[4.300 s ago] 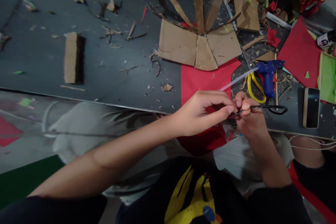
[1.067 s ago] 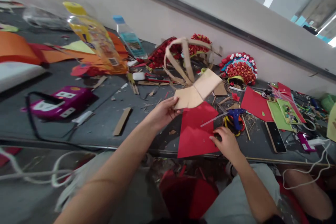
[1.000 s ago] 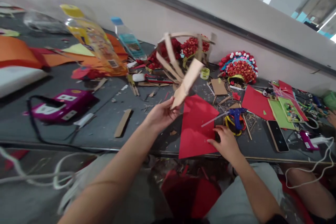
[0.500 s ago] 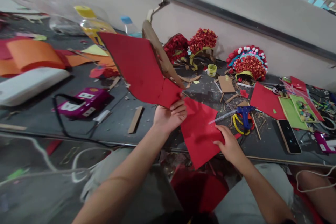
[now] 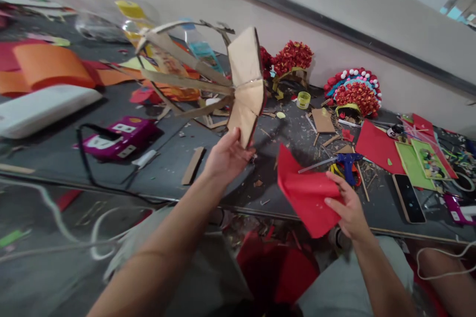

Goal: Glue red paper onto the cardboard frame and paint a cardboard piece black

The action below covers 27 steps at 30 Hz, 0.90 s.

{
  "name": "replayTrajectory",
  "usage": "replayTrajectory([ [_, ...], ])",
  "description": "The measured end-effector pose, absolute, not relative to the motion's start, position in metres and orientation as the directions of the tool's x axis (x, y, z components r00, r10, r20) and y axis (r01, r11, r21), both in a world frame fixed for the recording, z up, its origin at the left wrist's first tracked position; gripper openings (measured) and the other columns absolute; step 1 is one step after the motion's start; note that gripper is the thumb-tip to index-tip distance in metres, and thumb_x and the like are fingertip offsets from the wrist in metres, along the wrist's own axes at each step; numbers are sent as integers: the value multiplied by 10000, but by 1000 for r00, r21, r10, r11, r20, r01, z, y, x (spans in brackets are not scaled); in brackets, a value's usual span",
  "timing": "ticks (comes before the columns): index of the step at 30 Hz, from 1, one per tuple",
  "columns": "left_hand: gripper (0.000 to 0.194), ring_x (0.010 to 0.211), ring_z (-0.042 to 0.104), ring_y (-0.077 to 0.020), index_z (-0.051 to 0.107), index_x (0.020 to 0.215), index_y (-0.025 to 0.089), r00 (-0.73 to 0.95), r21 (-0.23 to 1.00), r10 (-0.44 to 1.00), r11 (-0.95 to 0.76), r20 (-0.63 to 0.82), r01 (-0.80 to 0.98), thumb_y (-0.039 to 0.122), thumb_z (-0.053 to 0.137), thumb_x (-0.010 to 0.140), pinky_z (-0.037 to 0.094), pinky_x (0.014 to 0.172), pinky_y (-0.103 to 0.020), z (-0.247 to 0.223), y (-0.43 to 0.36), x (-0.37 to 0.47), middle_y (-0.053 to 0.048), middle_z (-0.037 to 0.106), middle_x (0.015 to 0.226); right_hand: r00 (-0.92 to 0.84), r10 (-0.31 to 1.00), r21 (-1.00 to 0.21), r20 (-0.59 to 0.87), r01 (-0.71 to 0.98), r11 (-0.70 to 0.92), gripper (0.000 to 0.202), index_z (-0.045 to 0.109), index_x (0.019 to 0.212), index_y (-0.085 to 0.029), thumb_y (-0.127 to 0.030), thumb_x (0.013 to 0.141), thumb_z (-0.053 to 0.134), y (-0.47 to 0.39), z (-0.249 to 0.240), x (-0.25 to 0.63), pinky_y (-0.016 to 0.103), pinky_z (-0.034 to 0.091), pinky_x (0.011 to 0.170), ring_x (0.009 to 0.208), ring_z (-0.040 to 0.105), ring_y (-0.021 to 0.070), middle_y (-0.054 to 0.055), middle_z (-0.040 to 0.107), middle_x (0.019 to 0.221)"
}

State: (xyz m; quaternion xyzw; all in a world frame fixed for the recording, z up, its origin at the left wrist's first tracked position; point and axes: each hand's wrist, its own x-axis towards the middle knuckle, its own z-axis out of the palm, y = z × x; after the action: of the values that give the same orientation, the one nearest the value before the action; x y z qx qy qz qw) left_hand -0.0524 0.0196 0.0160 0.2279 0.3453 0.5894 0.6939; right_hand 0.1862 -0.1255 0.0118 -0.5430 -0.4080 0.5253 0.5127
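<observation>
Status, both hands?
Left hand: grip on tan cardboard strip frame, held up. Right hand: grip on bent red paper sheet. Just beyond right hand: blue pistol-shaped glue gun.

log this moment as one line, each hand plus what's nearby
left hand: holding cardboard frame | right hand: holding bent red sheet | nearby: blue glue gun, phone

The cardboard frame (image 5: 241, 93) is held above the counter (image 5: 169, 171); its creased, pale brown panel (image 5: 246, 65) stands nearly upright, and its thin curved strips (image 5: 186, 81) spread to the left. The red paper (image 5: 310, 192) is bent, held at its right edge.
</observation>
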Motion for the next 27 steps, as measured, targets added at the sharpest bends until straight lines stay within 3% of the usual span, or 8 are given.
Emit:
replayTrajectory([
  [6,335,533,479,-87,497,651,186,-22,876,994,80,-102,-475,290,785,513,416,467,-193,-1,16,-35,43,535,628,433,899,-984,67,-121,132,455,571,983,-236,-428,607,742,-130,25,210,314,547,622,728,627,159,37,650,918],
  [10,339,544,504,-99,555,721,172,17,925,997,77,-76,-371,299,786,507,438,488,-207,-9,7,-19,20,573,651,625,718,-942,308,96,321,221,538,835,-235,-370,721,670,-135,26,215,247,506,602,686,582,105,-10,589,859],
  [12,365,585,531,-118,572,782,168,55,932,996,92,-77,-352,337,776,530,457,505,-219,-12,0,-11,4,592,691,681,600,-896,419,202,395,214,514,803,-231,-316,710,687,-135,24,213,221,487,637,709,566,89,-35,551,838],
  [14,427,626,546,-134,581,857,170,93,928,992,112,-84,-355,397,765,546,469,512,-228,-16,-6,-3,-6,604,746,684,562,-878,465,274,392,219,521,801,-226,-259,691,707,-133,18,208,206,470,664,712,549,78,-47,531,807],
  [17,534,727,570,-162,576,1003,192,149,915,984,145,-95,-375,494,726,588,486,547,-239,-22,-18,7,-35,625,915,601,688,-903,407,377,206,185,579,893,-205,-274,743,662,-128,5,196,236,476,715,762,564,105,2,584,849],
  [19,553,802,578,-179,561,1069,212,176,906,979,167,-104,-389,541,677,639,498,605,-249,-27,-25,12,-47,621,1000,545,786,-919,292,388,72,292,583,1041,-191,-341,791,597,-126,-5,188,282,490,778,870,589,147,63,622,985],
  [23,549,867,577,-195,524,1124,228,209,888,971,198,-118,-416,572,607,704,504,693,-278,-32,-33,17,-56,601,1073,528,835,-954,158,299,-9,527,414,1333,-208,-411,851,473,-124,-19,177,325,498,823,939,601,171,86,624,1124],
  [27,519,824,577,-181,481,1140,231,228,864,968,200,-102,-462,550,563,739,503,684,-298,-27,-35,21,-56,588,1080,439,892,-956,107,293,-29,610,238,1433,-225,-421,880,406,-127,-24,172,315,518,801,889,622,154,73,641,1123],
])
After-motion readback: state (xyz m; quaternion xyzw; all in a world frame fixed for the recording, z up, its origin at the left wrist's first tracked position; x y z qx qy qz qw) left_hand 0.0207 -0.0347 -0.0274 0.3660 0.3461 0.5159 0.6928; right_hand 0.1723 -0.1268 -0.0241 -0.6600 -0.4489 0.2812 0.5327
